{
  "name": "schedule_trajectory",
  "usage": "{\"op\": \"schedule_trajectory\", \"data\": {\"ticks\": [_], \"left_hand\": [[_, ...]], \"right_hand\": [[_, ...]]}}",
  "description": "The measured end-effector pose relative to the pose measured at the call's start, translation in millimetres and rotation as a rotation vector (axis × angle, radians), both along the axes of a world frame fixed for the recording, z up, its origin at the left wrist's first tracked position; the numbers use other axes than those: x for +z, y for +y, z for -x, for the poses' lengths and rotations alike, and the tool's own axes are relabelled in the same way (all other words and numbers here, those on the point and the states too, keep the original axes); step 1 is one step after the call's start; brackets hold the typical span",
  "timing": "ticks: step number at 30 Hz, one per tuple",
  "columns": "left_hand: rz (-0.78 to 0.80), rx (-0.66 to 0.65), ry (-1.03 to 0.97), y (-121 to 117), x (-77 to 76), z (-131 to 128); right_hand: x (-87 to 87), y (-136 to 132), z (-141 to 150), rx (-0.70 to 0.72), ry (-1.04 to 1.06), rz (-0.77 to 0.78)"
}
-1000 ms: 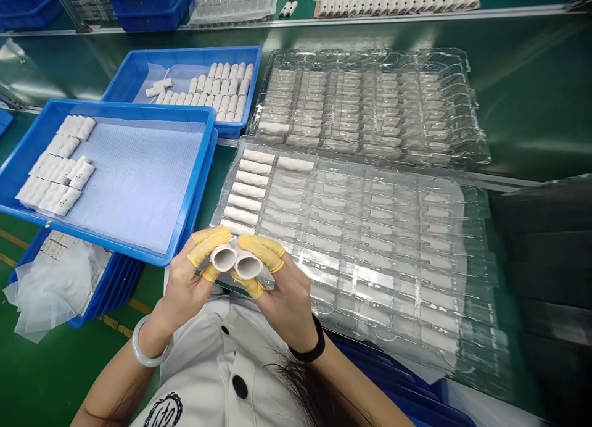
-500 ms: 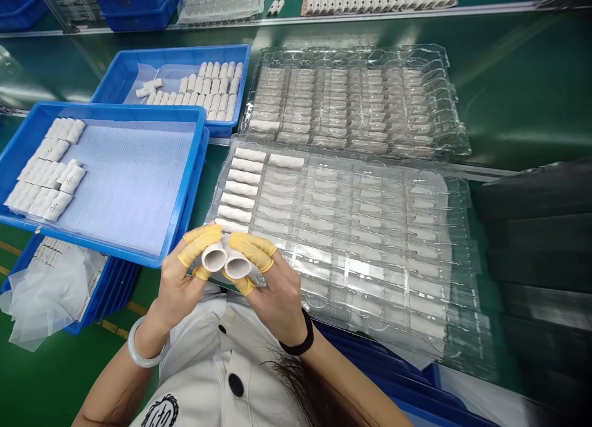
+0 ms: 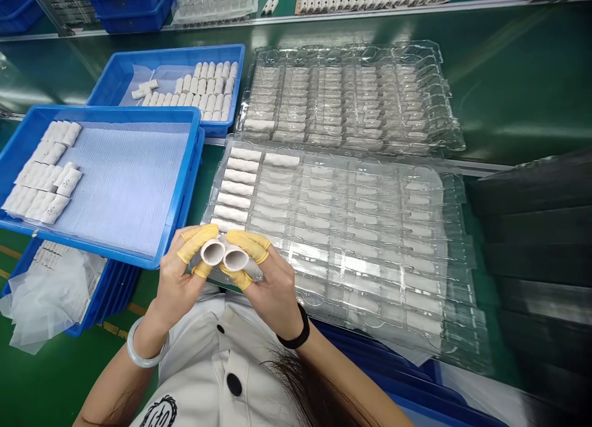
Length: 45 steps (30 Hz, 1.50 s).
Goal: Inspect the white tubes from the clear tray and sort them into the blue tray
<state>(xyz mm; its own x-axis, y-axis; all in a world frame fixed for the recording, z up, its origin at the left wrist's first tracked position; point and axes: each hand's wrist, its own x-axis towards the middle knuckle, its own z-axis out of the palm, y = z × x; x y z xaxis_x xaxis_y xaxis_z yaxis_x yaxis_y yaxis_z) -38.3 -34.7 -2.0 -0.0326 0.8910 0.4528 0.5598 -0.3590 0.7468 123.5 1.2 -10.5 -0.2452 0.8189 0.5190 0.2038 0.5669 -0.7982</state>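
near trays [image 3: 358,195], one tube [image 3: 213,253] sits pinched within left grip [image 3: 184,273], another [image 3: 236,260] within right grip [image 3: 272,274].

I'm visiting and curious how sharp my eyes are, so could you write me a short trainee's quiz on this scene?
1. Multiple choice: what colour are the finger cots? A) blue B) yellow C) green

2. True or false: the left hand and the right hand each hold a white tube.

3. Fill in: in the nearer clear plastic tray, most of the visible white pieces lie in the ____ column.

Key: 1. B; 2. True; 3. leftmost.
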Motion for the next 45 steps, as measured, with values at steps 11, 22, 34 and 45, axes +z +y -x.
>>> {"op": "schedule_trajectory", "data": {"ticks": [11, 22, 34, 45], "left_hand": [[0.086, 0.024, 0.018, 3.6, 5.0, -5.0], [0.996, -0.111, -1.405, 16.9, 14.5, -16.6], [1.071, 0.147, -1.62, 21.6, 20.5, -26.9], [1.051, 0.162, -1.584, 22.1, 22.9, -28.5]], "right_hand": [[0.8, 2.4, -9.7, 0.025, 0.068, 0.157], [3.8, 18.8, -23.6, 0.564, 0.9, 1.514], [-2.6, 20.0, -13.9, 0.511, 1.169, 1.698], [0.6, 21.5, -11.2, 0.455, 1.235, 1.788]]}}
